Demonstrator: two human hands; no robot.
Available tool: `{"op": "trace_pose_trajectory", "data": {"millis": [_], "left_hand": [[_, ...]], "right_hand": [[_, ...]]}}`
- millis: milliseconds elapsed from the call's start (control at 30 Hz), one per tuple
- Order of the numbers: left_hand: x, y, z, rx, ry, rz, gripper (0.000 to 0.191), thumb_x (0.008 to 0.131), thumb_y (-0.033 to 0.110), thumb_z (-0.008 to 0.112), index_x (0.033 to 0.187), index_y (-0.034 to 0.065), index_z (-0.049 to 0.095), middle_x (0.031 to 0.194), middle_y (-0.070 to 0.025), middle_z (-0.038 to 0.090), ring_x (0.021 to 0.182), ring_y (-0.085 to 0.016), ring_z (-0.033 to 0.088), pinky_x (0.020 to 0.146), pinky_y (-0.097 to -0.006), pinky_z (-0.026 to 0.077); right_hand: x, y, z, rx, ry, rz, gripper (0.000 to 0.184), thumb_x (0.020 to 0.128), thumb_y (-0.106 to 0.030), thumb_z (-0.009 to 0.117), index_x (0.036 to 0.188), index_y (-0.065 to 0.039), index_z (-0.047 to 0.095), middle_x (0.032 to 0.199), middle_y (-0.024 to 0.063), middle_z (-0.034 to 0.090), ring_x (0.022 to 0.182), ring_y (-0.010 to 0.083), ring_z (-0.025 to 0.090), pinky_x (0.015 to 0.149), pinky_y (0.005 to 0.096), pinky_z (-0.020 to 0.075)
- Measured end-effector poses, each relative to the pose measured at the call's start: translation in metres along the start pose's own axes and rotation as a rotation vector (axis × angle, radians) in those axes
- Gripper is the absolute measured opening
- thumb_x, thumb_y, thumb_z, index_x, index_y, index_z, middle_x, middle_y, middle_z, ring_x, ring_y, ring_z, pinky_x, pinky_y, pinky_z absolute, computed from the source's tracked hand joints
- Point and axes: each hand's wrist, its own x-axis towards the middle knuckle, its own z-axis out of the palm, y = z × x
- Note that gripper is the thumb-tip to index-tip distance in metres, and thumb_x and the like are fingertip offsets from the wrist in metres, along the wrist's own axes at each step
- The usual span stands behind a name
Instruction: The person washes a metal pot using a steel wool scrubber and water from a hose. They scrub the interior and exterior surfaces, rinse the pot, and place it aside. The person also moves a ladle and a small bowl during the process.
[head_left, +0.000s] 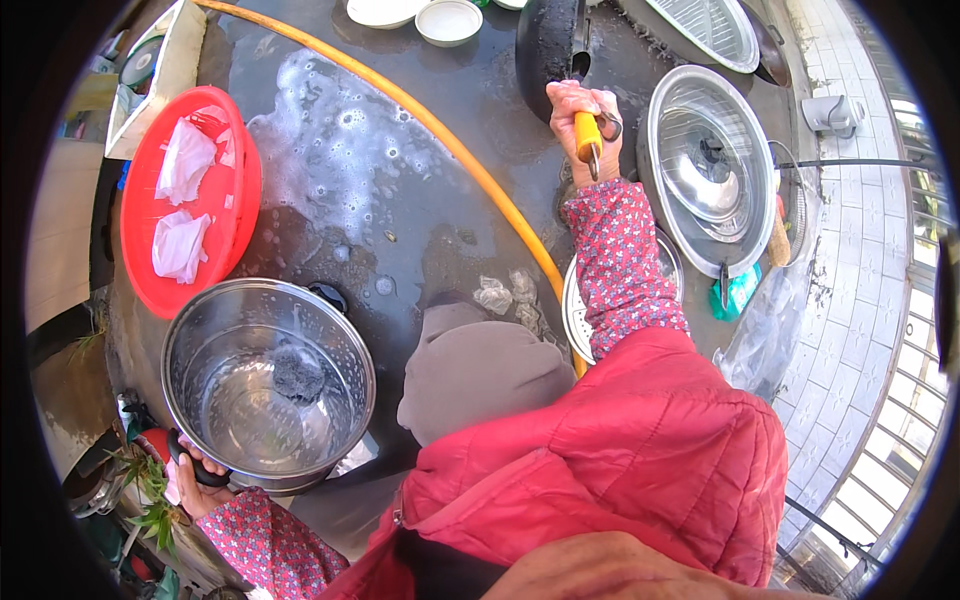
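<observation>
My left hand (196, 478) grips the black side handle (201, 463) of a deep stainless steel pot (247, 337). Inside this wet pot lies a grey scouring pad (298, 373). Stretched out ahead, my right hand (589, 112) is closed around a yellow handle (587, 135) with a metal hanging loop at its end. A blackened wok (546, 56) stands tilted just beyond that hand. The fingers hide whether the handle belongs to the wok. Under my right forearm, a perforated steamer tray (576, 319) is partly covered.
A yellow hose (450, 139) curves across the wet, sudsy floor (337, 142). At left is a red plastic basin (244, 202) with white plastic bags. An oval metal basin (651, 180) holding shiny metalware stands at right. White bowls (448, 22) sit at the far side.
</observation>
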Motion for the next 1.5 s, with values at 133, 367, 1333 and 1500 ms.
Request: {"op": "trace_pose_trajectory", "data": {"millis": [133,367,1333,1500], "left_hand": [[-0.003,0.000,-0.001,0.012,0.040,0.002,0.025,0.091,0.020,0.053,0.109,0.0033,0.051,0.085,-0.0010,0.057,0.067,-0.011,0.049,0.057,-0.0248,0.041],[-0.007,0.001,0.009,0.010,0.022,-0.011,0.027,0.090,0.019,0.053,0.111,0.0019,0.050,0.086,-0.0025,0.057,0.066,-0.012,0.050,0.057,-0.0257,0.042],[0.002,0.004,0.009,-0.039,0.040,0.015,0.024,0.090,0.023,0.052,0.107,0.0069,0.046,0.081,0.0016,0.049,0.057,-0.007,0.044,0.050,-0.0212,0.037],[0.004,-0.002,-0.009,-0.249,0.119,0.065,0.024,0.089,0.021,0.050,0.107,0.0055,0.047,0.073,0.0032,0.046,0.045,-0.005,0.036,0.038,-0.0191,0.028]], "right_hand": [[0.011,0.001,0.001,0.044,-0.141,0.067,0.029,0.067,0.005,0.057,0.087,0.000,0.038,0.070,0.0051,0.041,0.051,0.0110,0.044,0.050,0.0226,0.0467],[0.021,0.012,-0.015,0.099,-0.279,0.167,0.027,0.068,0.002,0.058,0.088,-0.001,0.041,0.068,0.0040,0.041,0.048,0.0096,0.044,0.045,0.0213,0.0459],[-0.029,-0.021,-0.091,-2.398,1.052,0.219,0.049,0.079,-0.046,0.060,0.096,0.000,0.059,0.080,0.0142,0.064,0.077,0.0277,0.063,0.074,0.0383,0.0487],[0.055,-0.002,-0.056,-2.958,0.410,-0.536,0.041,0.080,-0.035,0.058,0.096,0.003,0.061,0.096,0.0204,0.062,0.092,0.0318,0.061,0.080,0.0398,0.0464]]}}
